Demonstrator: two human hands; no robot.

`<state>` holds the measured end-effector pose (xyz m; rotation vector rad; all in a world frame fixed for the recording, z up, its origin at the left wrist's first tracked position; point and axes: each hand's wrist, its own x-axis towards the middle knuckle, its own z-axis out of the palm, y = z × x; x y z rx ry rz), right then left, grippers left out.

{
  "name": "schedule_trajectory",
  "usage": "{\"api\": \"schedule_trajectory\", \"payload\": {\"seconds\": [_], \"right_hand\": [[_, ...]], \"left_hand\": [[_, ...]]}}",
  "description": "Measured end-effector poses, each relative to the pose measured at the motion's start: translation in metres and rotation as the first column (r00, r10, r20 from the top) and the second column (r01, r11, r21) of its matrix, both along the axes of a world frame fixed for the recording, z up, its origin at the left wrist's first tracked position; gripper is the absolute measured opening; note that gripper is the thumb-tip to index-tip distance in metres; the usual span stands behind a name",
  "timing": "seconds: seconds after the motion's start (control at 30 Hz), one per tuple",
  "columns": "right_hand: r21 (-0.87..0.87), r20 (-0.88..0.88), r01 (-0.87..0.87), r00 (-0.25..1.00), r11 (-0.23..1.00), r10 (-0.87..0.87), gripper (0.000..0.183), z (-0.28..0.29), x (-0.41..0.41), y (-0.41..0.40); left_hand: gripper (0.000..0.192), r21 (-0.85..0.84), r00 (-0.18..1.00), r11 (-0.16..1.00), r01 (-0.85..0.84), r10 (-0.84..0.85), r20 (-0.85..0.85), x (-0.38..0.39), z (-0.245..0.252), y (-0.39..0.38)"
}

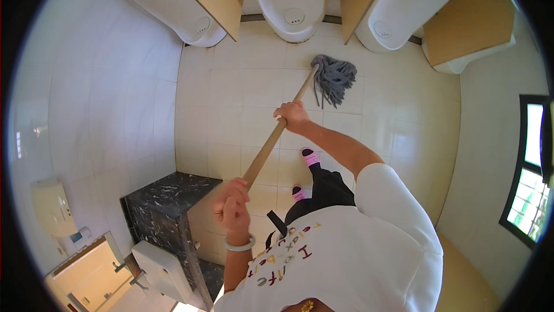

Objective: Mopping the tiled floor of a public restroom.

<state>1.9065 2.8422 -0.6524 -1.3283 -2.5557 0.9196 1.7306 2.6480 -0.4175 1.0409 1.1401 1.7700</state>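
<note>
Both my hands grip the wooden handle (265, 153) of a string mop. Wearing a pale bangle at the wrist, my left hand (232, 208) closes around the handle's upper end, at the lower left. My right hand (293, 115) is wrapped around the shaft farther down, near the middle of the view. From there the handle slants up to the grey mop head (335, 78), whose strands lie spread on the tiled floor (259, 91) in front of the urinals.
Urinals (288, 5) and wooden dividers (469, 22) line the far wall. At the lower left stands a dark marble counter (173, 195) with a white basin (162, 271). My feet in pink slippers (310, 157) are on the floor. A window (526, 169) is at right.
</note>
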Motion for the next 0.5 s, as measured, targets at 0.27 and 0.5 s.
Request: {"api": "schedule_trajectory", "payload": {"seconds": [0.27,0.5], "right_hand": [[-0.016,0.473,-0.506,0.756,0.863,0.452,0.018,-0.085,0.000,0.060],[-0.077,0.520,-0.415,0.759,0.906,0.392,0.018,-0.098,-0.040,0.001]], "left_hand": [[0.035,-0.275,0.885,0.874,-0.401,0.291,-0.364,0.038,-0.122,-0.035],[0.031,-0.413,0.830,0.838,-0.356,0.486,0.272,0.003,-0.131,-0.084]]}}
